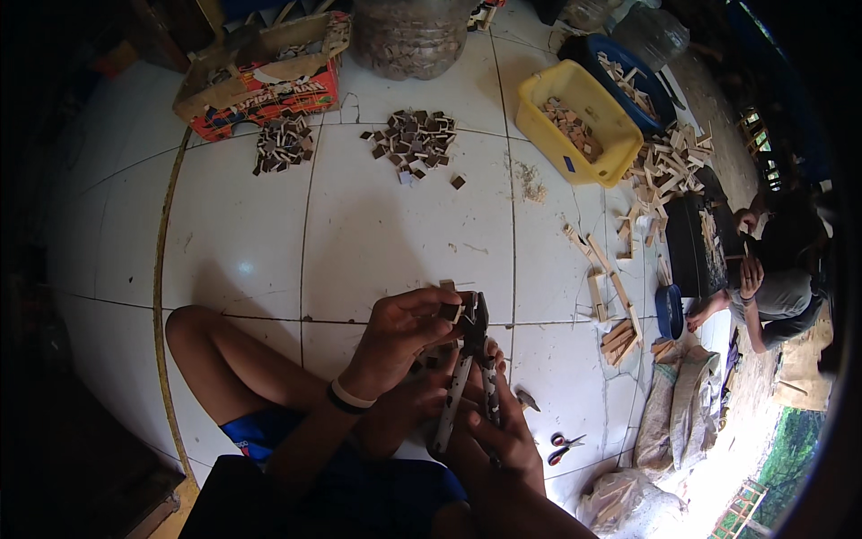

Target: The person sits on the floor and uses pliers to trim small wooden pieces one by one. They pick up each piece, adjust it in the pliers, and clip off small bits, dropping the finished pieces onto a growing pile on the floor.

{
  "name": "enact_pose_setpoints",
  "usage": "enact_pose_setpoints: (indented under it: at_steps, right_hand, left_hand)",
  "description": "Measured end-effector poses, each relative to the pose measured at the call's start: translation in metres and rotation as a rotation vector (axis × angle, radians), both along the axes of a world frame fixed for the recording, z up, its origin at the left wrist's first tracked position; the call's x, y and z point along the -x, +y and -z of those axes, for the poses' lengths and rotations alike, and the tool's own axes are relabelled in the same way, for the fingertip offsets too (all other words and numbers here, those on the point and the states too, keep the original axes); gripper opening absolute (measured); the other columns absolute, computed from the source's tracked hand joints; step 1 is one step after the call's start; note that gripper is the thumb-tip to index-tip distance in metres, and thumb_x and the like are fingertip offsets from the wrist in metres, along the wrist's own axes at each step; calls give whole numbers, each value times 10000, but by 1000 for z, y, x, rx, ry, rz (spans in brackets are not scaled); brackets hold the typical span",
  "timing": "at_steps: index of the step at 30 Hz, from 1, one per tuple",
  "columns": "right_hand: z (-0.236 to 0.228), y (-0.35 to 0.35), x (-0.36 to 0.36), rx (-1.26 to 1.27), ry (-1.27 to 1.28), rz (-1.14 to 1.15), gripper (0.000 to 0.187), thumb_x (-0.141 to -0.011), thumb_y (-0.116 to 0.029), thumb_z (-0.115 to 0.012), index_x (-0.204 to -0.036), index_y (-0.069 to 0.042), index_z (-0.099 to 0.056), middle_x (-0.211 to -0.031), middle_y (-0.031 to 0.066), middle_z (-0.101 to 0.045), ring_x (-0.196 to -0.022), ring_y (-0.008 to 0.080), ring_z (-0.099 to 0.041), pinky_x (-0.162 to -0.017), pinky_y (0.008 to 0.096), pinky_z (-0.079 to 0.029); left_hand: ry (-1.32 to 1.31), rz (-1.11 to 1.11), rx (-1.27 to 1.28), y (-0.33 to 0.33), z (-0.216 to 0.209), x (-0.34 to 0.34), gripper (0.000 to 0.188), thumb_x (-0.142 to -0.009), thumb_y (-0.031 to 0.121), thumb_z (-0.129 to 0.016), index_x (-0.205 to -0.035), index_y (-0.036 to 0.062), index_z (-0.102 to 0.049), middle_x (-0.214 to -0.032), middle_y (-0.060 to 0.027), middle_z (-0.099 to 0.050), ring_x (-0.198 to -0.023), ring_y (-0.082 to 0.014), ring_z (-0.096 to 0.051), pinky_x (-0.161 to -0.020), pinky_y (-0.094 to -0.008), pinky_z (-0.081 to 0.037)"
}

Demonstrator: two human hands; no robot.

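Note:
My left hand [386,337], with a pale band at the wrist, pinches a small dark square piece [451,311] between thumb and fingers. The piece sits right at the dark jaws of a pair of pincers [456,395]. Their long handles have chipped white coating. Around those handles my right hand [514,438] is closed, with the jaws pointing away from me. Whether the jaws bite on the piece I cannot tell. Both hands are above my crossed legs. Farther off on the tiles lie two heaps of small dark squares, a looser heap [415,142] and a smaller heap [284,144].
Scissors [564,444] lie to my right. Beyond them are wood strips [618,292], a small blue container [669,311] and sacks [673,404]. A yellow tub [620,162], a blue basin [660,112] and a cardboard box [260,103] hold pieces. Another person [781,287] sits far right.

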State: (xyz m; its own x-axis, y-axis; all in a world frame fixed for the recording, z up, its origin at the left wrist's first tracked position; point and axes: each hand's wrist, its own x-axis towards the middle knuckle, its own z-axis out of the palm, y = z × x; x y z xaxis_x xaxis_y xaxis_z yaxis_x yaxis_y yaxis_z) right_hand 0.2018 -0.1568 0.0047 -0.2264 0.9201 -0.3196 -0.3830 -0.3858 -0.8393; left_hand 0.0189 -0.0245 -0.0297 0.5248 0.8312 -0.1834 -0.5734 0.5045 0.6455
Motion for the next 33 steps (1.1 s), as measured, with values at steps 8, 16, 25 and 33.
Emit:
enact_pose_setpoints:
  at_steps: [8, 16, 25, 33]
  right_hand:
    - [-5, 1, 2, 132, 69, 20, 731, -986, -51, -589, -1617, 33, -229, -1504, 243, -475, -1400, 324, -493, -1168, 422, -382]
    - [-29, 1, 13, 581, 173, 15, 631, -1074, -236, -548, -1588, 28, -293, -1436, 173, -538, -1361, 231, -497, -1174, 364, -337]
    - [53, -5, 15, -11, -687, 73, 617, -1009, -224, -656, -1522, 1, -396, -1281, 194, -610, -1213, 304, -593, -1053, 398, -438]
    - [40, 8, -5, 13, -1083, 217, 383, -984, -174, -665, -1311, -3, -563, -974, 252, -734, -860, 447, -741, -681, 474, -571]
  left_hand:
    - [-15, -14, 7, -2, 2, -1, 328, -963, -54, -655, -1290, -31, -637, -1320, -123, -638, -1199, -223, -655, -1069, -388, -566]
    - [102, 5, -56, -5, 3, 5, 326, -925, -74, -655, -1246, -23, -668, -1206, -104, -718, -1131, -174, -670, -983, -331, -565]
    - [114, 55, -78, 2, 8, 4, 325, -928, -43, -703, -1247, -30, -645, -1322, -195, -668, -1258, -277, -642, -1050, -424, -583]
    - [174, -95, -205, 5, 9, 1, 300, -938, -7, -704, -1235, -29, -667, -1309, -180, -689, -1128, -244, -701, -964, -369, -593]
